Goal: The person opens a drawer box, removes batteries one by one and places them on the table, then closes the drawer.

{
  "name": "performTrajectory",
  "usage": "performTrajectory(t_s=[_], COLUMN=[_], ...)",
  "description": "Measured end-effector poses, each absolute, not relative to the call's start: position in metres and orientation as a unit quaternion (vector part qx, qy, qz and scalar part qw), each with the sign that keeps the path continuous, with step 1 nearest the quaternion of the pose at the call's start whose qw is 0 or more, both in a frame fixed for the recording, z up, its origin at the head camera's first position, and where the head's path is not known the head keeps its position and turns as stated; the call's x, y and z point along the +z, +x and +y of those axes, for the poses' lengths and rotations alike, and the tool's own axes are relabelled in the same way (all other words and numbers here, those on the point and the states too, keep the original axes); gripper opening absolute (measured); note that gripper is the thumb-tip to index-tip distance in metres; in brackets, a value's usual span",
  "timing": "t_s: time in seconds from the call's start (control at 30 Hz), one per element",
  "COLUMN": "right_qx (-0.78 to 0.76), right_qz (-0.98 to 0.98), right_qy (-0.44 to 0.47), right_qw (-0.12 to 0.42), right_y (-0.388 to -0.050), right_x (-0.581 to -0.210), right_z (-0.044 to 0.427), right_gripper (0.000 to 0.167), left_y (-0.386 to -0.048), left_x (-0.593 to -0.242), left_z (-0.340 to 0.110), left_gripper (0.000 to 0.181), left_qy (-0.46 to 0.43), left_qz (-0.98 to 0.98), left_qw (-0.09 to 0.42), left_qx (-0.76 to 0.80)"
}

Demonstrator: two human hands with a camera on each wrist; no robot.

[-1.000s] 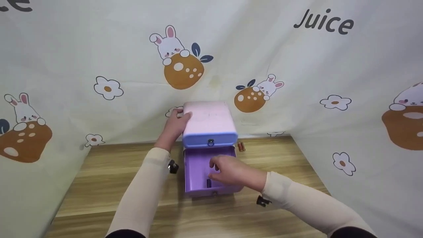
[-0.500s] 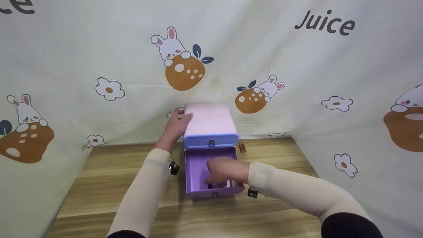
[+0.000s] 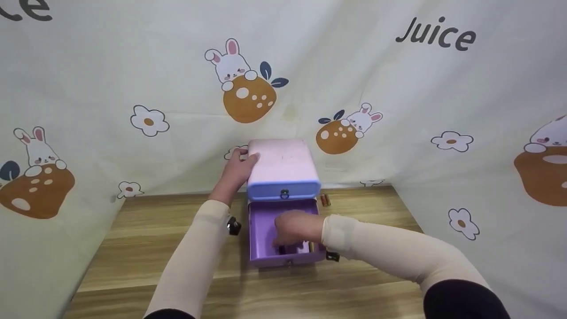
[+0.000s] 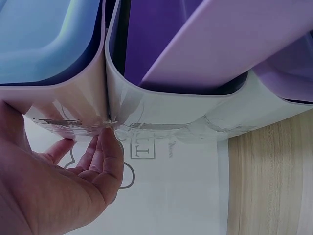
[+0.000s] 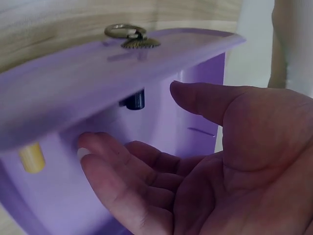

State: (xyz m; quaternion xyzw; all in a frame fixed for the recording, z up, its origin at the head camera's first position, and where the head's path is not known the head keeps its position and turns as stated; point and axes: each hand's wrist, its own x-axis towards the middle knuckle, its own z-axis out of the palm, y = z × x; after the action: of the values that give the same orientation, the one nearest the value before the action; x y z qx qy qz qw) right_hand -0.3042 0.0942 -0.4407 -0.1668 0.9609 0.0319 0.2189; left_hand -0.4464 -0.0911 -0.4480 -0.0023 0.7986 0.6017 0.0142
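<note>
The left hand (image 3: 232, 175) rests against the left side of the pink unit (image 3: 283, 159), its thumb on the top; in the left wrist view bent fingers of this hand (image 4: 73, 181) touch the unit's side. Below its blue drawer (image 3: 266, 191), a purple drawer (image 3: 261, 230) is pulled out. Inside it the right hand (image 3: 297, 228) reaches down over a small dark cylinder (image 3: 281, 250). The right wrist view has this hand (image 5: 210, 161) holding nothing, thumb and fingers apart, near the dark cylinder (image 5: 135, 99). A yellow cylinder (image 5: 32, 157) lies farther left there.
Two small reddish-brown cylinders (image 3: 325, 200) lie on the wooden table (image 3: 363, 221), right of the unit. A pale printed cloth (image 3: 186, 146) hangs behind and at the sides. A ring handle (image 5: 124, 32) is on the purple drawer's front.
The right hand has moved left and down into the purple drawer, now over the dark cylinder. The left hand keeps its place on the unit.
</note>
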Motion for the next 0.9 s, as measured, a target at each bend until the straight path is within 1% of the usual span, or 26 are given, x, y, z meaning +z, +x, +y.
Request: performTrajectory(t_s=[0.13,0.27,0.4,0.53,0.67,0.9], right_qx=[0.041,0.026,0.013,0.019,0.025,0.041], right_qz=[0.959,0.953,0.943,0.936,0.937,0.949], right_qy=[-0.147,-0.132,-0.13,-0.133,-0.135,-0.146], right_qw=[0.239,0.272,0.306,0.326,0.32,0.278], right_y=[-0.309,-0.314,-0.318,-0.32,-0.318,-0.313], right_x=[-0.446,-0.45,-0.448,-0.446,-0.446,-0.454], right_z=[0.092,0.09,0.087,0.085,0.084,0.083], right_gripper=[0.037,0.035,0.035,0.034,0.029,0.018], left_y=[-0.444,-0.444,-0.444,-0.444,-0.444,-0.444], left_x=[-0.449,-0.449,-0.448,-0.446,-0.445,-0.445], left_z=[-0.09,-0.09,-0.09,-0.09,-0.092,-0.091], left_gripper=[0.072,0.071,0.072,0.072,0.072,0.07], left_qy=[0.003,0.003,0.002,0.001,-0.001,0.006], left_qz=[0.793,0.792,0.794,0.795,0.794,0.795], left_qw=[0.015,0.015,0.013,0.014,0.014,0.007], left_qx=[0.609,0.61,0.608,0.606,0.607,0.606])
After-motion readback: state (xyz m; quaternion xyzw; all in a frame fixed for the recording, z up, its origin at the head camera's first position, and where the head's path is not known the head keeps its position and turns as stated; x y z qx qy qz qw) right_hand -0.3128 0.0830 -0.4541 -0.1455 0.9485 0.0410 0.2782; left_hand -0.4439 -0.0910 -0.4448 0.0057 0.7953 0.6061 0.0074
